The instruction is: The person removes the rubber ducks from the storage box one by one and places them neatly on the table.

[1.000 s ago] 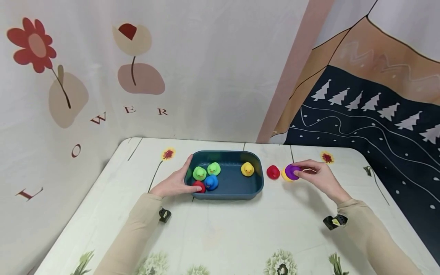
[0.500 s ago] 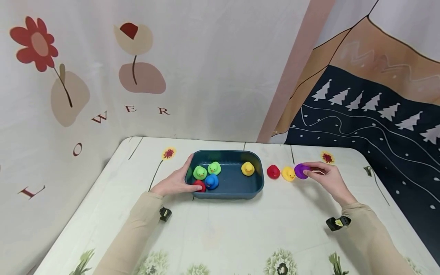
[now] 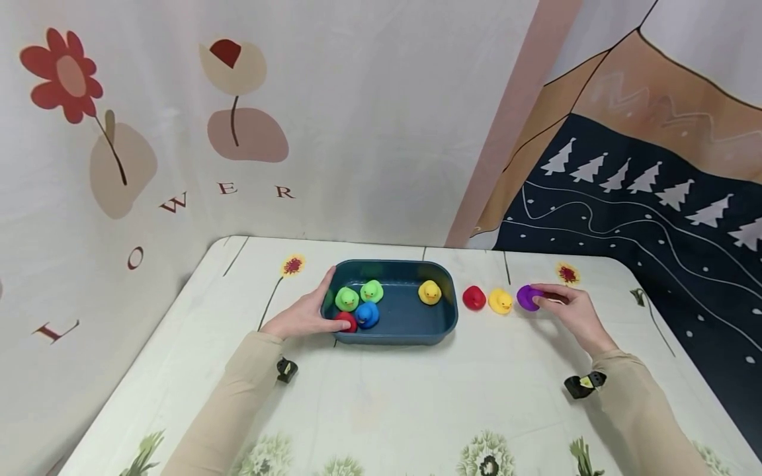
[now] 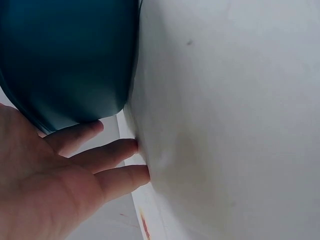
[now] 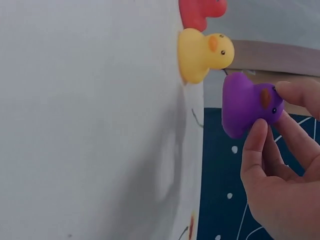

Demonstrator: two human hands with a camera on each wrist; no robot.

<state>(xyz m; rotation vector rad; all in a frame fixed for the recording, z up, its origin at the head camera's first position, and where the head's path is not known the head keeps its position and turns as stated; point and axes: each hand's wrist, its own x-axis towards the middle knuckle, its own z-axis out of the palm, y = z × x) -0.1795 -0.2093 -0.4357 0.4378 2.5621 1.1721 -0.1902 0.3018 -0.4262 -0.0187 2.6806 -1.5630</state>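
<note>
My right hand [image 3: 573,317] pinches a purple rubber duck [image 5: 245,105] by its head between thumb and fingers. In the right wrist view the duck hangs just above the tabletop, beside a yellow rubber duck [image 3: 501,301]. Left of that stands a red rubber duck [image 3: 474,298]. My left hand [image 3: 305,313] grips the left end of a dark blue-green plastic tub [image 3: 411,340], thumb over the front rim. Inside sit two green ducks [image 3: 346,299], a blue duck [image 3: 367,315], a yellow duck [image 3: 429,292] and a red duck [image 3: 347,322] partly hidden by the thumb.
A white flower-printed cloth [image 3: 417,403] covers the table. Behind it hangs a pale printed curtain [image 3: 369,132], with a dark tree-patterned cloth [image 3: 601,205] to the right. The table's back edge runs just beyond the tub.
My right hand has moved the purple duck to the right, from in front of the loose yellow duck to beside it. My left hand stays on the tub.
</note>
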